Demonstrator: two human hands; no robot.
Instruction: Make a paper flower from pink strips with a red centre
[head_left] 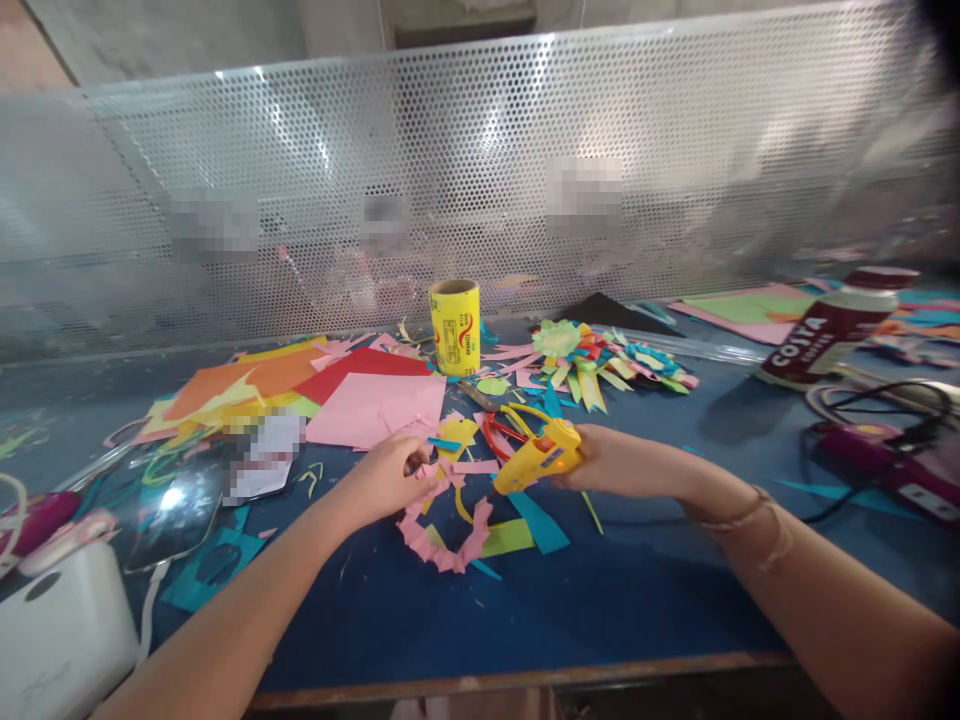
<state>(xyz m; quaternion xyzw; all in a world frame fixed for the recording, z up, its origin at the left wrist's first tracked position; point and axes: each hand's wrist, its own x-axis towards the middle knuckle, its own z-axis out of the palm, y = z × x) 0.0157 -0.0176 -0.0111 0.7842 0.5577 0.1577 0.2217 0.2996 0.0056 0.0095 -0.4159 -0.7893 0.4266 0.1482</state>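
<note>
My left hand (390,475) pinches one end of a pleated pink paper strip (442,550), which curves into an open ring above the blue table. A yellow glue gun (541,456) is gripped in my right hand (600,460), just right of the strip. Its small orange light shows. Behind the glue gun lies a tool with red and yellow handles (501,432), partly covered by it. Blue and green paper scraps (541,522) lie under and beside the pink strip. Pink paper sheets (375,408) are just beyond my left hand.
A yellow tape roll (454,328) stands near the perforated metal screen (465,180). Paper rosettes (600,360) lie right of it. On the right are a Costa bottle (832,325) and cables by a purple power strip (885,465). Left sit a phone (176,510) and white device (67,630).
</note>
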